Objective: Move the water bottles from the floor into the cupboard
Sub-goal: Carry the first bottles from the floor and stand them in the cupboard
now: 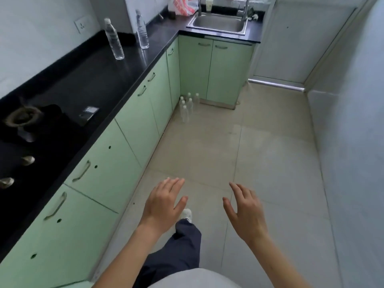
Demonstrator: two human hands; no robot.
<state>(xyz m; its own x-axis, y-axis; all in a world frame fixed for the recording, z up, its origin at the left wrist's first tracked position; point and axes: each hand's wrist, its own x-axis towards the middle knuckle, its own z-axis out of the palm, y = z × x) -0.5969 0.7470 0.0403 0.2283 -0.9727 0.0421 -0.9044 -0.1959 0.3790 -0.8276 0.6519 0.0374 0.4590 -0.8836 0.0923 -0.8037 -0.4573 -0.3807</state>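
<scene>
Several water bottles (187,107) upright on the floor (270,142) at the green cupboards' (216,69) corner, doors closed, none stowed yet; my left hand (162,206) and right hand (247,213) spread, empty, well short of that corner.

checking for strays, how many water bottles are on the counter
2, both upright on the black counter: left bottle near the wall socket, right bottle closer to the sink. None seem hidden.
</scene>
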